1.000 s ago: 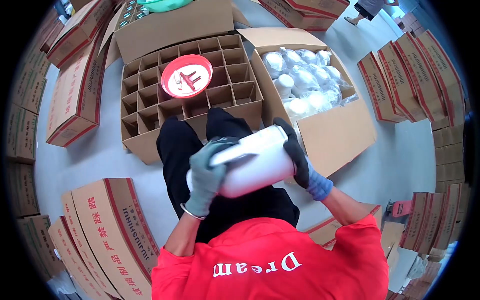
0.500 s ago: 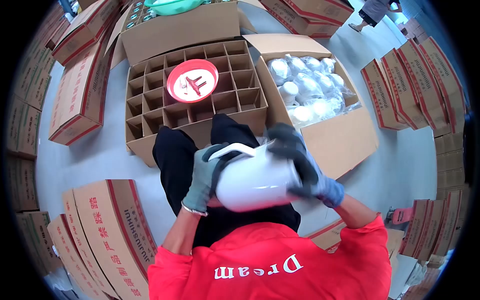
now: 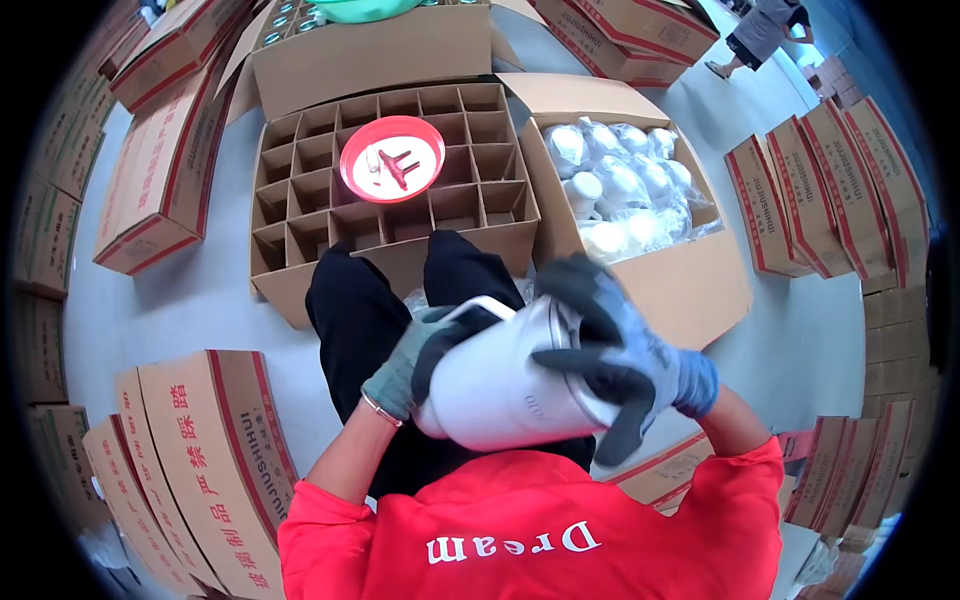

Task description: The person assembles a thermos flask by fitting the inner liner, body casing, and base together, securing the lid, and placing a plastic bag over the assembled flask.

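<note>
A white thermos jug (image 3: 500, 385) with a white loop handle lies tilted across my lap, a faint printed mark on its side. My left hand (image 3: 408, 368), in a grey-green glove with dark palm, is closed around its left end below the handle. At the right end, my right hand (image 3: 630, 350), in a blue-grey glove with dark fingertips, wraps its spread fingers over the rim; motion blurs it slightly. Ahead of my knees, a red-rimmed bowl (image 3: 350, 170) holding small dark red parts rests on a divided carton (image 3: 400, 245).
To the right, an open carton (image 3: 680, 290) holds several white items in clear plastic. A green basin (image 3: 365, 8) sits on a far carton with bottles. Stacked cartons (image 3: 190, 450) stand left, more cartons (image 3: 840, 190) right. A person (image 3: 765, 35) is at the upper right.
The jug has tipped, its right end now lower and closer to me. My right hand has shifted right and its fingers have spread over that end. The far person has moved slightly.
</note>
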`<control>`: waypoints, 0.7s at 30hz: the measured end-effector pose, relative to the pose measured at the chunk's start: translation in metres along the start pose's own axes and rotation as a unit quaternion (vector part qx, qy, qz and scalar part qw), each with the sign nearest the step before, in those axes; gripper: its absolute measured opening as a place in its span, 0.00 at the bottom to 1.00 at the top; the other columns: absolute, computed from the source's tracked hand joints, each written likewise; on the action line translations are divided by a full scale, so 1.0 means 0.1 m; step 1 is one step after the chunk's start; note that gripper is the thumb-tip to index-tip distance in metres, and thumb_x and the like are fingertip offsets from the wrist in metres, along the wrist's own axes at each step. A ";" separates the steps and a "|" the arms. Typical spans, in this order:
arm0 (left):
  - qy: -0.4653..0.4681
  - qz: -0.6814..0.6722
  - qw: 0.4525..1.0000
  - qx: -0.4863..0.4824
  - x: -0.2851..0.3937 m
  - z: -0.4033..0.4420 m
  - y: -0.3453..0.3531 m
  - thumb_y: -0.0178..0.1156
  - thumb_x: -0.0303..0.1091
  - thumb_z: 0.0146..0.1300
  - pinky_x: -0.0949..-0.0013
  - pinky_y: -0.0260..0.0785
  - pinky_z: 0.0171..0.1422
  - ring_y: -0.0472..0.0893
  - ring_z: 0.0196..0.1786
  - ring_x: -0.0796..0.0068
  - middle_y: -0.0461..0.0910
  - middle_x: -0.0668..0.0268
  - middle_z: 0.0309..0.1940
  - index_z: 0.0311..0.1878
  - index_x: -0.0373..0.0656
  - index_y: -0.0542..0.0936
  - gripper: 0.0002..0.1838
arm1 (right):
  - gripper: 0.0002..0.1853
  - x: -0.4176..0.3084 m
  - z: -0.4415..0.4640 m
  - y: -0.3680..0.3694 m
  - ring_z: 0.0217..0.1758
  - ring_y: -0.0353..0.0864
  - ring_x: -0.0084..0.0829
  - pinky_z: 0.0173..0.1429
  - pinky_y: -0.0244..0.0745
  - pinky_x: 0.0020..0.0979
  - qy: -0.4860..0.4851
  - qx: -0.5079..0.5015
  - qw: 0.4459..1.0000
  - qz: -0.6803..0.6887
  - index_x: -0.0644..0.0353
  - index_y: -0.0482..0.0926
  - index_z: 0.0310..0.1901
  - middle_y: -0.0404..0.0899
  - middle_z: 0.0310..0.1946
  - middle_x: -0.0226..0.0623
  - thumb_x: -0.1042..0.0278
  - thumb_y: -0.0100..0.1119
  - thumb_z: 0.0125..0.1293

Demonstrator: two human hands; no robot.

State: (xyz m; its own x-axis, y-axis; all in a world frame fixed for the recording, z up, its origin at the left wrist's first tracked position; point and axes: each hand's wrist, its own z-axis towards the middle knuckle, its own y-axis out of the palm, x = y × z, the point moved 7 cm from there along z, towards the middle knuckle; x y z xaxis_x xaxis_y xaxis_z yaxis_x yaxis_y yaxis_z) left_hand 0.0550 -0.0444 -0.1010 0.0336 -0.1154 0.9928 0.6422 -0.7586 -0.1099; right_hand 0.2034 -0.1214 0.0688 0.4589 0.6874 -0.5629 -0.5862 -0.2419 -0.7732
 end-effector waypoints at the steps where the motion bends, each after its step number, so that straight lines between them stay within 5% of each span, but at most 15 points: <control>1: 0.098 0.117 0.988 -0.023 0.22 -0.05 0.10 0.59 0.28 0.63 0.66 0.78 0.52 0.85 0.47 0.64 0.84 0.57 0.46 0.51 0.36 0.83 0.14 | 0.53 -0.03 0.02 0.08 0.73 0.55 0.64 0.74 0.49 0.59 0.010 0.005 1.000 0.019 0.51 0.72 0.68 0.58 0.71 0.55 0.20 0.62 0.44; 2: 0.009 -0.032 0.999 -0.022 0.01 -0.07 0.17 0.60 0.29 0.62 0.65 0.77 0.53 0.84 0.46 0.63 0.84 0.57 0.46 0.50 0.37 0.83 0.14 | 0.51 -0.05 0.01 0.16 0.73 0.55 0.62 0.74 0.49 0.58 0.019 0.012 0.999 0.037 0.49 0.73 0.67 0.59 0.71 0.54 0.22 0.62 0.46; 4: 0.016 0.122 0.992 0.019 -0.07 -0.16 0.16 0.60 0.27 0.61 0.65 0.77 0.51 0.85 0.45 0.63 0.85 0.56 0.43 0.49 0.36 0.84 0.13 | 0.47 0.16 -0.16 0.31 0.73 0.56 0.60 0.74 0.50 0.56 0.063 0.042 0.995 0.068 0.52 0.74 0.65 0.60 0.70 0.55 0.25 0.61 0.49; 5: -0.212 -0.201 0.948 0.129 -0.42 -0.24 0.13 0.58 0.25 0.60 0.66 0.78 0.49 0.86 0.41 0.62 0.86 0.57 0.40 0.47 0.36 0.84 0.13 | 0.46 0.29 -0.26 0.40 0.73 0.56 0.60 0.74 0.50 0.55 0.086 0.054 0.991 0.083 0.53 0.74 0.65 0.60 0.69 0.55 0.26 0.60 0.51; 6: -0.054 -0.024 0.980 0.191 -0.23 -0.19 -0.02 0.57 0.24 0.58 0.66 0.78 0.46 0.87 0.38 0.62 0.87 0.57 0.36 0.45 0.37 0.85 0.13 | 0.42 0.42 -0.37 0.46 0.73 0.57 0.56 0.75 0.50 0.52 0.137 0.101 0.980 0.100 0.55 0.73 0.64 0.61 0.68 0.53 0.31 0.58 0.55; 8: 0.006 0.051 0.967 0.250 -0.01 -0.16 -0.20 0.57 0.24 0.55 0.66 0.78 0.45 0.86 0.37 0.61 0.87 0.56 0.36 0.42 0.38 0.86 0.13 | 0.47 0.69 -0.66 0.71 0.74 0.59 0.48 0.75 0.53 0.49 0.248 0.228 0.926 0.171 0.57 0.66 0.68 0.61 0.70 0.52 0.29 0.58 0.55; 10: 0.063 0.160 0.950 0.261 0.33 -0.07 -0.21 0.57 0.24 0.50 0.59 0.76 0.54 0.85 0.43 0.53 0.86 0.56 0.36 0.40 0.43 0.87 0.14 | 0.50 0.96 -0.85 0.98 0.73 0.61 0.41 0.75 0.55 0.42 0.328 0.363 0.816 0.308 0.59 0.62 0.70 0.61 0.70 0.46 0.26 0.55 0.56; 12: 0.137 0.267 0.931 0.209 0.59 0.02 -0.13 0.57 0.24 0.47 0.54 0.72 0.61 0.82 0.51 0.51 0.85 0.59 0.39 0.40 0.47 0.85 0.15 | 0.43 1.12 -0.89 1.22 0.69 0.68 0.37 0.73 0.61 0.39 0.321 0.404 0.702 0.491 0.60 0.61 0.71 0.68 0.66 0.42 0.33 0.51 0.66; 14: 0.160 0.339 0.909 0.182 0.77 0.05 0.03 0.56 0.22 0.48 0.53 0.69 0.69 0.83 0.48 0.57 0.85 0.62 0.40 0.38 0.43 0.83 0.13 | 0.33 1.43 -1.03 1.39 0.66 0.71 0.32 0.72 0.65 0.36 0.288 0.407 0.736 0.459 0.61 0.61 0.71 0.70 0.64 0.43 0.46 0.48 0.74; 18: 0.195 0.326 0.911 0.163 0.84 0.04 0.06 0.56 0.22 0.49 0.54 0.69 0.68 0.83 0.48 0.56 0.85 0.62 0.40 0.37 0.42 0.83 0.12 | 0.29 1.61 -1.13 1.60 0.65 0.72 0.32 0.72 0.63 0.35 0.338 0.398 0.702 0.484 0.62 0.64 0.69 0.71 0.63 0.42 0.49 0.47 0.76; 21: 0.113 0.214 0.948 0.206 0.41 -0.03 -0.09 0.58 0.23 0.51 0.59 0.75 0.57 0.85 0.44 0.56 0.86 0.59 0.39 0.43 0.41 0.85 0.15 | 0.30 1.30 -0.85 1.22 0.66 0.70 0.35 0.73 0.61 0.35 0.372 0.355 0.576 0.635 0.63 0.66 0.68 0.71 0.62 0.44 0.50 0.51 0.73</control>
State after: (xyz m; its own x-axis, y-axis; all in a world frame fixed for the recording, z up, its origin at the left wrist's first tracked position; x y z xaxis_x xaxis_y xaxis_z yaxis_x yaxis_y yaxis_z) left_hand 0.0483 -0.0444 -0.0593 0.2236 -0.5261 0.8205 0.8535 -0.3009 -0.4255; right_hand 0.2485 -0.1201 -0.1232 -0.6377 -0.2835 -0.7162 -0.7685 0.2973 0.5666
